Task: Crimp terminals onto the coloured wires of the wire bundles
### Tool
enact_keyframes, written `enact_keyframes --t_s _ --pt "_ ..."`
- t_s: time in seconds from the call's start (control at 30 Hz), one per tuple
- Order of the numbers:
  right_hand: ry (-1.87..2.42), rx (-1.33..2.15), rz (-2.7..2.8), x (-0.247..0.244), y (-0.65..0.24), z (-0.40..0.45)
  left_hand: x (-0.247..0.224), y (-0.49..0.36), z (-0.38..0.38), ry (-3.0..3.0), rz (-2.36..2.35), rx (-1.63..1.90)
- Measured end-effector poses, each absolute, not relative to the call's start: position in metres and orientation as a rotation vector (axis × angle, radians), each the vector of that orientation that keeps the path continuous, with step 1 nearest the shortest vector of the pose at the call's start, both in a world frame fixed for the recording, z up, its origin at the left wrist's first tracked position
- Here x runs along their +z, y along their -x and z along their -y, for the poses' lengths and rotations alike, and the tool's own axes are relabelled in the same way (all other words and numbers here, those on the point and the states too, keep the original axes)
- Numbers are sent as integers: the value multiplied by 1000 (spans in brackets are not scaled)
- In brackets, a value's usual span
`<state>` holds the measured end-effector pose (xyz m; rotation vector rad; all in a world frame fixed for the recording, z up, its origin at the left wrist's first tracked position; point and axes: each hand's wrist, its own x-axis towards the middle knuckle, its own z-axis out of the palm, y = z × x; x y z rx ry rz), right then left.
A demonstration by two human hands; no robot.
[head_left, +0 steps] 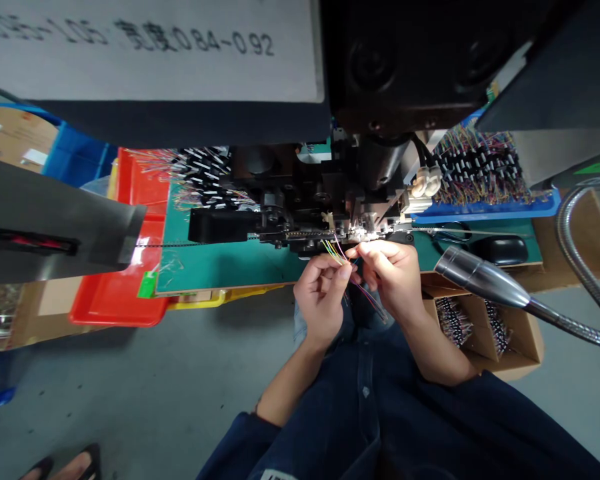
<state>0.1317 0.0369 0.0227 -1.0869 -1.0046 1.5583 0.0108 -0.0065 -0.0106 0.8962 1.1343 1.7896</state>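
Observation:
Both my left hand (323, 298) and my right hand (387, 273) pinch a thin bundle of multicoloured wires (341, 260) between thumbs and fingers. The yellow and green strands fan upward from my left fingers, and purple strands trail down past my right hand. Just above my fingertips sits the black metal crimping machine (325, 200), its applicator jaws close to the wire ends. A strip of small metal terminals (300, 235) runs into it from the left. My fingers hide the middle of the bundle.
A green work mat (220, 263) lies under the machine, with a red tray (130, 233) to the left. Wire bundles fill a blue tray (485, 210) and a cardboard box (485, 327) at right. A gooseneck lamp (480, 283) arches in above the box, beside a black computer mouse (500, 250).

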Motion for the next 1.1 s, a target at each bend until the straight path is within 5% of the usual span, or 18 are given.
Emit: enact_keyframes --t_s 1.1 --pt "1134 1586 998 29 -131 -39 -15 -8 8 -863 -1176 1749"
